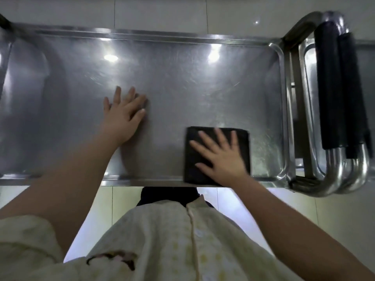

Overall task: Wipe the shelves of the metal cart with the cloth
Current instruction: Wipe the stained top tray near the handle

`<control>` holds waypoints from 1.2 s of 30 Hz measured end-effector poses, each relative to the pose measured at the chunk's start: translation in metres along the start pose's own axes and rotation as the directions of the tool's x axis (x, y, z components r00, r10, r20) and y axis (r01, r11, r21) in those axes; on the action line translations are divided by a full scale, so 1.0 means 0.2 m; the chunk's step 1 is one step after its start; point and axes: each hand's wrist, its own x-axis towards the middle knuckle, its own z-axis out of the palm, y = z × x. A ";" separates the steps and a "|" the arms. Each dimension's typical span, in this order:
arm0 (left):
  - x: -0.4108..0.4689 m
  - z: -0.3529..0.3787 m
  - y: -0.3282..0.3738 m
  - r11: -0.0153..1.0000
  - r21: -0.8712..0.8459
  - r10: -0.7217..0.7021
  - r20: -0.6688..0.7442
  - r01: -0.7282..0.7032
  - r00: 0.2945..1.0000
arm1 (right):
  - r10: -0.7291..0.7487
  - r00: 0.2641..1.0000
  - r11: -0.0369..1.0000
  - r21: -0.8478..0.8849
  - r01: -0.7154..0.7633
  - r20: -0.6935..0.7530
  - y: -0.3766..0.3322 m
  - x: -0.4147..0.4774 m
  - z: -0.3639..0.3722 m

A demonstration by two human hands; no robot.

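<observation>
Right hand (223, 157) flat, fingers spread, presses black cloth (217, 155) on cart's top shelf (182, 78) near front rim. Left hand (123, 116) flat on bare shelf, holding nothing.

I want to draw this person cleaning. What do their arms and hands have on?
No gloves, rings or watch show on the left hand or right hand, and both forearms are bare. A pale yellow sleeve covers the left upper arm, part of a buttoned, yellow-dotted shirt.
</observation>
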 end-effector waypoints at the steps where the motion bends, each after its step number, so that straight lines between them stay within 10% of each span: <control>1: -0.07 0.01 -0.05 1.000 0.006 -0.022 -0.014 0.022 1.000 | 0.046 0.999 0.999 -0.025 -0.046 0.010 0.16 -0.10 -0.01; 12: -0.51 -0.05 -0.69 0.941 0.050 -0.330 -0.059 0.333 0.942 | 0.314 0.918 0.948 -0.128 -0.290 0.244 0.39 -0.29 -0.09; 21: -0.53 -0.20 -1.03 0.979 0.140 -0.162 0.077 0.151 0.984 | -0.069 0.986 0.989 -0.119 0.087 0.150 -0.60 0.31 0.05; 26: -0.55 -0.31 -1.17 0.971 -0.140 -0.196 -0.010 0.193 0.980 | -0.162 0.982 0.985 -0.045 0.167 0.097 -1.44 0.72 0.13; 31: -0.71 -0.41 -1.40 0.915 -0.305 -0.306 -0.103 0.263 0.946 | -0.081 0.989 0.996 -0.017 0.084 0.123 -2.12 1.10 0.15; 36: -0.79 -0.37 -1.34 0.974 -0.170 -0.177 -0.170 0.148 0.969 | 0.138 0.990 0.983 0.126 -0.135 -0.009 -1.97 1.04 0.07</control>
